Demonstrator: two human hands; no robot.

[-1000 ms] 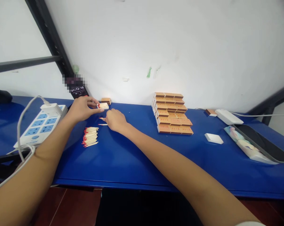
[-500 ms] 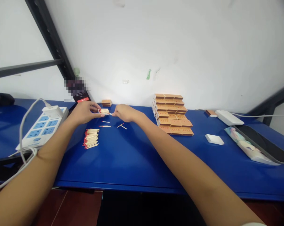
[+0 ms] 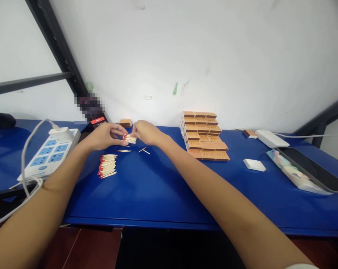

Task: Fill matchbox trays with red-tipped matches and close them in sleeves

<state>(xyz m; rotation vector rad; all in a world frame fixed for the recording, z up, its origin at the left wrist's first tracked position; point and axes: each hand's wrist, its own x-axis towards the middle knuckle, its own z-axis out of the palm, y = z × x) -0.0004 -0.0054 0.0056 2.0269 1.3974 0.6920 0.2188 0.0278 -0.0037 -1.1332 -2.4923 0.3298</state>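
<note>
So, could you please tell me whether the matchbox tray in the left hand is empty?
No, red-headed matches lie inside the matchbox tray held in the left hand.

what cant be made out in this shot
Head view: whether the right hand pinches anything; the hand itself covers it.
Head view: the number of matches in the tray; too small and overlapping.
Head view: full shape of the black object; left edge cuts it off.
</note>
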